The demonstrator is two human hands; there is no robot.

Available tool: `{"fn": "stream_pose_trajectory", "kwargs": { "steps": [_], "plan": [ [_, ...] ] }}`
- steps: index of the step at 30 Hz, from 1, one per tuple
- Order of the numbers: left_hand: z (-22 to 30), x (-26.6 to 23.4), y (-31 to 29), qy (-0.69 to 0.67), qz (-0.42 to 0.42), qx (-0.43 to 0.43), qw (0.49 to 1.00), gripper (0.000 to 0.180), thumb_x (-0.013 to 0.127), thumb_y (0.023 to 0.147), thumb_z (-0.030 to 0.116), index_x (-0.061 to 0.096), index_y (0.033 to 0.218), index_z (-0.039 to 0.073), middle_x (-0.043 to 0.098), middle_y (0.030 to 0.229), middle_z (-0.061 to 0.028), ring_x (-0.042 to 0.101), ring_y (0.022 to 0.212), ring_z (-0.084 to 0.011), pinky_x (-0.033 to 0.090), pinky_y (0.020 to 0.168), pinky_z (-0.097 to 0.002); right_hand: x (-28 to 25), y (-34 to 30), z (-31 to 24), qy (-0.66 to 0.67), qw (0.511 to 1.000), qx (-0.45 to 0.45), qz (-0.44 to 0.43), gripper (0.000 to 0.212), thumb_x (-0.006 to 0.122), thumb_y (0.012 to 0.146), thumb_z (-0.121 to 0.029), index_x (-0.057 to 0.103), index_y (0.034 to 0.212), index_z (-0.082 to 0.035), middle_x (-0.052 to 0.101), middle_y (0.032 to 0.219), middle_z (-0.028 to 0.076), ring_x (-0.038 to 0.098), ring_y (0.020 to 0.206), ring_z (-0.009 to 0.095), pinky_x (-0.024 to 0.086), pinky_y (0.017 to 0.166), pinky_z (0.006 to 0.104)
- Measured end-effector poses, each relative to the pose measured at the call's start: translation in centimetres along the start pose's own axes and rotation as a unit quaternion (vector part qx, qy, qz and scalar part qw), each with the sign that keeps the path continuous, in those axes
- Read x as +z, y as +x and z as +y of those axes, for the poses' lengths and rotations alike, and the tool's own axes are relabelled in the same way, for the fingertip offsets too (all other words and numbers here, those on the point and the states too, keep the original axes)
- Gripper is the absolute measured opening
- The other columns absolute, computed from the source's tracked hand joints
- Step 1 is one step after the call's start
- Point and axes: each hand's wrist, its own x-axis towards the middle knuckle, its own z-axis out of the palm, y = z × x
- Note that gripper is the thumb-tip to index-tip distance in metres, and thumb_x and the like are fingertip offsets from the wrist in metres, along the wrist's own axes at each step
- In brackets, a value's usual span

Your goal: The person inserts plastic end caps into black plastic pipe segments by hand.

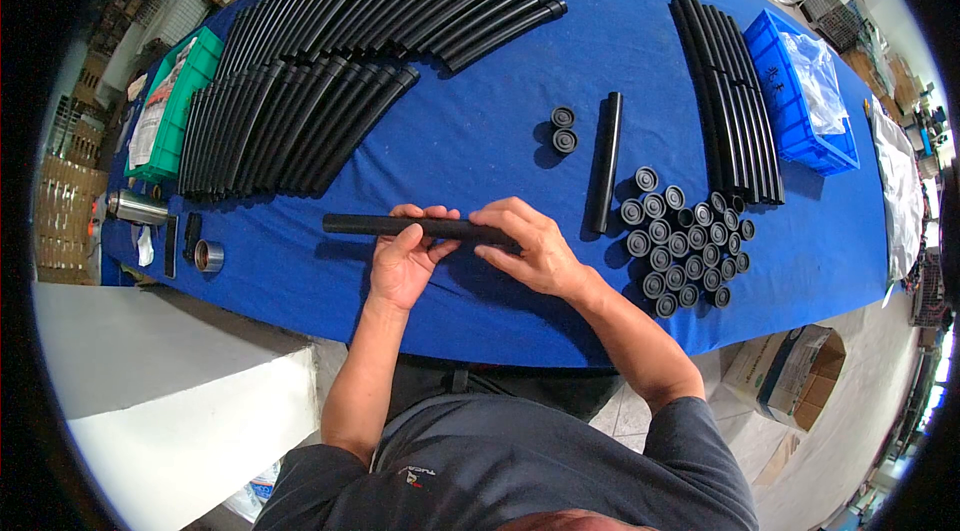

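Note:
A black tube lies level across both my hands, just above the blue cloth. My left hand wraps it near the middle, thumb on top. At its right end my right hand grips around it, and the fingers hide that end. Right of my hands, a second black tube rests alone on the cloth. Two round black caps sit to its left. A cluster of several similar caps spreads beyond my right hand.
Rows of capped black tubes fill the far left beside a green crate. More tubes lie by a blue crate at right. A steel flask and a metal cup stand at left on the blue tablecloth.

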Motion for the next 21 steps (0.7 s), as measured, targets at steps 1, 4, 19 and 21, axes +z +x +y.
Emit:
{"fn": "stream_pose_trajectory", "kwargs": {
  "steps": [1, 4, 19, 21],
  "plan": [
    [0.0, 0.1, 0.0, 0.0, -0.001, 0.0, 1.0, 0.023, 0.065, 0.09, 0.004, 0.06, 0.113, 0.007, 0.064, 0.12, -0.02, 0.056, 0.122, -0.0374, 0.056, 0.095, -0.0537, -0.2, -0.3, 0.1, 0.008, 0.999, 0.032, -0.031, 0.035, 0.073, 0.084, -0.018, 0.064, 0.113, -0.001, 0.063, 0.088, 0.015, 0.065, 0.08, 0.028, 0.052, 0.069, 0.0356],
    [0.2, 0.5, -0.3, -0.002, -0.002, 0.008, 1.0, 0.023, 0.065, 0.09, 0.004, 0.06, 0.113, 0.007, 0.064, 0.12, -0.0196, 0.057, 0.121, -0.0371, 0.055, 0.096, -0.0539, -0.7, -0.2, -0.6, 0.037, 0.979, 0.168, -0.108, 0.038, 0.074, 0.082, -0.013, 0.061, 0.117, -0.003, 0.062, 0.099, 0.015, 0.065, 0.085, 0.032, 0.054, 0.072, 0.039],
    [0.1, 0.0, 0.0, -0.003, 0.0, -0.002, 1.0, 0.021, 0.063, 0.092, 0.005, 0.06, 0.113, 0.007, 0.064, 0.12, -0.0187, 0.058, 0.12, -0.0361, 0.056, 0.095, -0.0523, 0.1, -0.6, 0.2, 0.023, 0.997, 0.068, -0.038, 0.037, 0.074, 0.083, -0.017, 0.062, 0.115, -0.002, 0.064, 0.093, 0.014, 0.066, 0.082, 0.028, 0.052, 0.069, 0.036],
    [0.1, 0.0, 0.0, -0.016, -0.006, -0.001, 1.0, 0.021, 0.063, 0.092, 0.004, 0.06, 0.113, 0.006, 0.065, 0.12, -0.0186, 0.058, 0.121, -0.0363, 0.056, 0.096, -0.0527, -0.1, -0.7, 0.2, 0.024, 0.996, 0.069, -0.059, 0.039, 0.075, 0.083, -0.019, 0.063, 0.116, -0.001, 0.065, 0.093, 0.013, 0.067, 0.083, 0.026, 0.052, 0.069, 0.033]
  ]
}}
